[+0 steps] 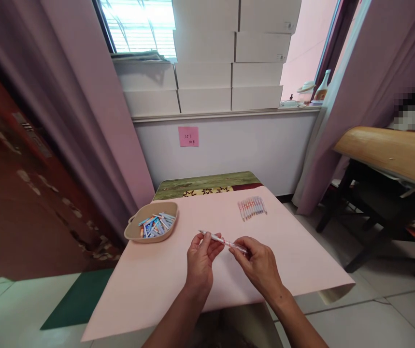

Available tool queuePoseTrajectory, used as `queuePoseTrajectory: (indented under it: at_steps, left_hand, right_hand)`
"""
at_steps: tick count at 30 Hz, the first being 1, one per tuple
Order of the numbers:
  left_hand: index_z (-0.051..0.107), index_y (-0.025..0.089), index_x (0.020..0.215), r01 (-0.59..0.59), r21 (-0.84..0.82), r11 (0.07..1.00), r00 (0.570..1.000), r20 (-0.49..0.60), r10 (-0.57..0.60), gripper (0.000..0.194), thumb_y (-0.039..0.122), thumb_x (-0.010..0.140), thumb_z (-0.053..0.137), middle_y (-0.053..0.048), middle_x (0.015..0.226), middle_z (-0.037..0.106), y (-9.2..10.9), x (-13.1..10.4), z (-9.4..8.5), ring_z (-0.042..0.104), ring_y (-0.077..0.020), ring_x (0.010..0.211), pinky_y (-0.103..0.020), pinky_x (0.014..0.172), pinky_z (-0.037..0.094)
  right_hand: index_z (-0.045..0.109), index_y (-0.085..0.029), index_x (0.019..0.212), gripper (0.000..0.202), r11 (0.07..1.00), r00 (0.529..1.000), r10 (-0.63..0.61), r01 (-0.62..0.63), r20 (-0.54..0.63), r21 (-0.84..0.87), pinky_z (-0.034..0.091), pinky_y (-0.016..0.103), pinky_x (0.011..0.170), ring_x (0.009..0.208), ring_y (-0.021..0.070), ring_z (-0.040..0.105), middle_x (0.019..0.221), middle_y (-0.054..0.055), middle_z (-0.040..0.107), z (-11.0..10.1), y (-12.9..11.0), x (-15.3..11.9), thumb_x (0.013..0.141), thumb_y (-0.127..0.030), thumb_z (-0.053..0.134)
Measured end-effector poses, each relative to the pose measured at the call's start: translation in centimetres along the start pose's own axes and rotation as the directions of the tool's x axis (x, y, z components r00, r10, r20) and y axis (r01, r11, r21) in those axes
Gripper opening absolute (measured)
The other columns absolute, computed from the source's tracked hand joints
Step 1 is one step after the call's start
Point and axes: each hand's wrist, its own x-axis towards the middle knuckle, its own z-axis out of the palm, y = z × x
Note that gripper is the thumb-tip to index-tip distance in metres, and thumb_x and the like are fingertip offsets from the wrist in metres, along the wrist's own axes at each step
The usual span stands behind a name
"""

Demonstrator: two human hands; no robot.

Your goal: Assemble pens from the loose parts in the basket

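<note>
A slim pen [225, 241] with a pale, red-patterned barrel is held between both hands above the table, its tip pointing left. My left hand [202, 256] pinches it near the tip end. At the other end, the fingers of my right hand [256, 263] are closed round the clear part of the pen. To the left is a beige basket [131, 233] with many loose blue, white and orange pen pieces [156, 224] in it. Beyond my right hand, several assembled pens [252, 208] lie side by side in a neat row.
Pink paper [149, 290] covers the table, leaving a green patterned strip [167, 186] bare at the back. A pink note [188, 137] is stuck on the wall. White boxes [203, 72] are stacked on the sill. On the right stands a wooden desk [392, 150]; a person is partly visible behind it.
</note>
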Motion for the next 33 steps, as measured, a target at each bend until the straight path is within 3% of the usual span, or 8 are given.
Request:
queuePoseTrajectory:
  at_steps: [6,10,14,16,21,26,30,33]
  left_hand:
    - [0.052,0.016,0.087,0.046,0.033,0.998,0.999,0.009,-0.047,0.014,0.022,0.083,0.064,-0.011,0.085,0.074,-0.8,0.1,0.9,0.071,-0.0161,0.071,-0.030,0.070,0.058]
    - [0.051,0.016,0.086,0.061,0.049,0.997,0.998,-0.038,-0.059,0.012,0.019,0.084,0.063,-0.011,0.085,0.073,-1.5,0.8,1.5,0.070,-0.0161,0.071,-0.030,0.069,0.058]
    - [0.051,0.016,0.085,0.077,0.070,0.995,0.997,-0.034,-0.075,0.012,0.020,0.084,0.063,-0.012,0.085,0.073,-2.1,1.6,2.3,0.070,-0.0157,0.070,-0.029,0.068,0.058]
    - [0.052,0.016,0.085,0.085,0.079,0.993,0.996,-0.023,-0.084,0.012,0.020,0.084,0.063,-0.012,0.085,0.073,-2.5,1.9,2.8,0.070,-0.0156,0.069,-0.029,0.068,0.058]
    - [0.052,0.016,0.085,0.113,0.085,0.990,0.994,-0.013,-0.112,0.013,0.021,0.083,0.064,-0.010,0.083,0.073,-3.6,2.3,3.6,0.070,-0.0154,0.069,-0.029,0.069,0.057]
    - [0.053,0.016,0.084,0.147,0.099,0.984,0.989,0.004,-0.148,0.016,0.023,0.081,0.066,-0.011,0.084,0.074,-4.5,2.8,3.8,0.070,-0.0158,0.069,-0.028,0.069,0.057]
    - [0.052,0.017,0.084,0.169,0.089,0.982,0.985,0.009,-0.170,0.019,0.025,0.079,0.068,-0.012,0.085,0.074,-5.0,3.0,3.8,0.070,-0.0162,0.068,-0.029,0.070,0.056]
    - [0.052,0.017,0.084,0.179,0.093,0.979,0.983,0.021,-0.181,0.020,0.026,0.078,0.069,-0.011,0.084,0.074,-5.2,3.0,3.8,0.070,-0.0169,0.069,-0.029,0.070,0.056]
  right_hand:
    - [0.070,-0.021,0.078,0.040,0.993,0.995,0.092,-0.088,0.048,-0.077,0.035,0.024,0.056,0.057,0.0142,0.059,0.062,0.002,0.065,-0.4,1.3,-0.3,0.094,-0.046,0.043]
    - [0.059,-0.021,0.109,0.035,0.989,0.989,0.141,-0.143,0.052,0.025,0.040,0.022,0.056,0.057,0.0141,0.058,0.068,-0.002,0.064,-0.6,2.6,-0.5,0.082,-0.044,0.061]
    - [0.058,-0.022,0.087,0.018,0.983,0.986,0.166,-0.168,0.028,0.075,0.039,0.021,0.054,0.055,0.0125,0.056,0.065,-0.002,0.062,-1.0,3.9,-0.4,0.088,-0.039,0.053]
    - [0.059,-0.022,0.076,0.029,0.980,0.980,0.197,-0.198,0.024,0.017,0.036,0.022,0.052,0.051,0.0126,0.055,0.059,-0.001,0.060,-1.2,4.5,-0.3,0.091,-0.043,0.046]
    - [0.061,-0.022,0.104,0.034,0.983,0.982,0.185,-0.185,-0.034,-0.009,0.043,0.023,0.060,0.063,0.0148,0.061,0.081,0.002,0.068,-1.2,5.8,-0.4,0.083,-0.049,0.058]
    - [0.063,-0.021,0.076,0.036,0.977,0.979,0.205,-0.206,-0.018,-0.059,0.038,0.022,0.055,0.056,0.0136,0.058,0.064,0.001,0.064,-1.2,6.4,-0.6,0.093,-0.045,0.042]
    - [0.062,-0.022,0.100,0.032,0.976,0.979,0.204,-0.205,-0.025,-0.072,0.041,0.022,0.057,0.060,0.0138,0.061,0.076,0.001,0.068,-1.1,6.7,-0.7,0.085,-0.049,0.055]
    - [0.062,-0.022,0.087,0.027,0.973,0.975,0.222,-0.223,-0.026,-0.065,0.040,0.021,0.056,0.056,0.0126,0.058,0.069,-0.001,0.066,-0.9,6.9,-0.9,0.088,-0.046,0.052]
